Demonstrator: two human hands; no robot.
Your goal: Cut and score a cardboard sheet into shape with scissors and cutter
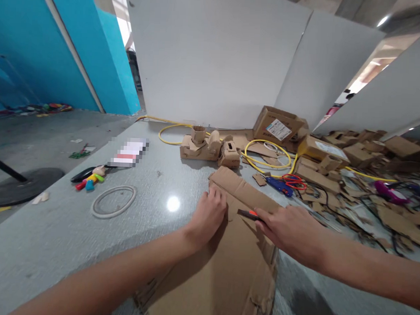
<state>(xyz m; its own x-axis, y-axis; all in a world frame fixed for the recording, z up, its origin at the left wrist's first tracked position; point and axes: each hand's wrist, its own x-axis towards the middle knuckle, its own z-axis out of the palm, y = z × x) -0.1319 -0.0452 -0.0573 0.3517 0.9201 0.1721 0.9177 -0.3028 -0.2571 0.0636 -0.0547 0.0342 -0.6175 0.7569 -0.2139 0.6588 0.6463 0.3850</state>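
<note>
A large flat cardboard sheet (pixel 219 274) lies on the table before me, with a folded flap (pixel 245 191) along its far end. My left hand (pixel 207 215) is closed at the sheet's upper left edge, its bent fingers gripping the board near the flap. In my right hand (pixel 290 230) is a utility knife (pixel 248 214) with a dark body and a bit of orange. The knife points left, over the sheet just below the flap. I cannot tell whether its blade touches the board.
Cardboard models (pixel 199 148) stand beyond the sheet. Yellow tubing (pixel 268 165), a blue glue gun (pixel 280 186), cardboard boxes (pixel 279 125) and many scraps (pixel 398 217) lie at right. To the left are a white ring (pixel 113 202) and a colourful toy figure (pixel 91 179). White panels (pixel 214 60) rise behind.
</note>
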